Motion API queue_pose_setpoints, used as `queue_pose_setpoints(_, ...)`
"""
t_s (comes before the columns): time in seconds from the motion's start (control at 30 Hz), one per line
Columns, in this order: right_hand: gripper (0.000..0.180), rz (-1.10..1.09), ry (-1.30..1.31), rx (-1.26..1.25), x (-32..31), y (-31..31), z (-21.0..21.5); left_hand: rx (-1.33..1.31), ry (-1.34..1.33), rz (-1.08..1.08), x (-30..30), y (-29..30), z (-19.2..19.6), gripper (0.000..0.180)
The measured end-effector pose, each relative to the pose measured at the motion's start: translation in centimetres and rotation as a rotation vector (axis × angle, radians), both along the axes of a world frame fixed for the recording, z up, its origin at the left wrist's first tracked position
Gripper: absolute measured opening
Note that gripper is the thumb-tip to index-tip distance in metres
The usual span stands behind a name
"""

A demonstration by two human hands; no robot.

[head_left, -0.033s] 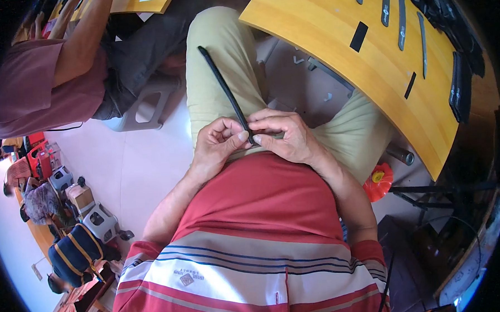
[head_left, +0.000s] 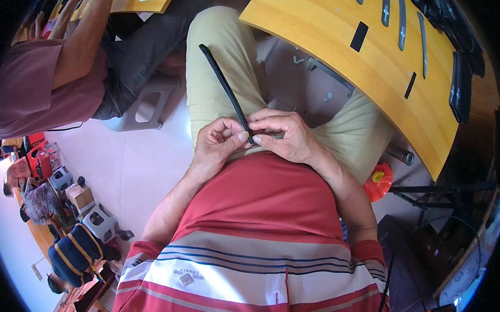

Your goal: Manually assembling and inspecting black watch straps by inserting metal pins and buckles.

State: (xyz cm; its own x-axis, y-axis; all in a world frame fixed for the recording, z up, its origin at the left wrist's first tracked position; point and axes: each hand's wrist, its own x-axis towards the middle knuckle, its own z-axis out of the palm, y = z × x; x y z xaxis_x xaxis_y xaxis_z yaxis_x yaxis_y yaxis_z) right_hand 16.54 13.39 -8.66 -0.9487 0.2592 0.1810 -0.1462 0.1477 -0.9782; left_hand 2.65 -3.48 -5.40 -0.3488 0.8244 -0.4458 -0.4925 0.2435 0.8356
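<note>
A long, narrow black strip (head_left: pixel 224 83) slants up from my lap over the pale trousers, its far end free and slightly bent. Its near end is pinched between the thumb and fingers of my left hand (head_left: pixel 216 143). From the other side my right hand (head_left: pixel 287 136) closes on the same near end, thumb against it. Both thumbs almost meet there, and the fingers cover part of that end. What the strip is exactly, I cannot make out.
On the yellow table (head_left: pixel 322 19) at right lie several dark flat strips (head_left: pixel 402 24), a black rectangle (head_left: pixel 358 37) and a black pile (head_left: pixel 450 24). An orange-red round object (head_left: pixel 379 182) sits below its edge. A co-worker (head_left: pixel 46 87) sits at left on a grey stool (head_left: pixel 142 108).
The strip's free end has turned slightly and shows more of its flat side. Both hands have stayed in place.
</note>
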Motion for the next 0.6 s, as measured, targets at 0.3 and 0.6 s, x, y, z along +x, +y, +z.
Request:
queue_pose_setpoints(0.3, 0.02, -0.031, -0.02, -0.013, -0.14, -0.28, 0.23, 0.015, -0.055, -0.035, -0.33, -0.24, -0.13, 0.009)
queue_pose_setpoints(0.6, 0.013, -0.044, 0.013, -0.01, -0.19, -0.37, 0.24, 0.013, -0.048, -0.039, -0.19, -0.18, -0.01, 0.008)
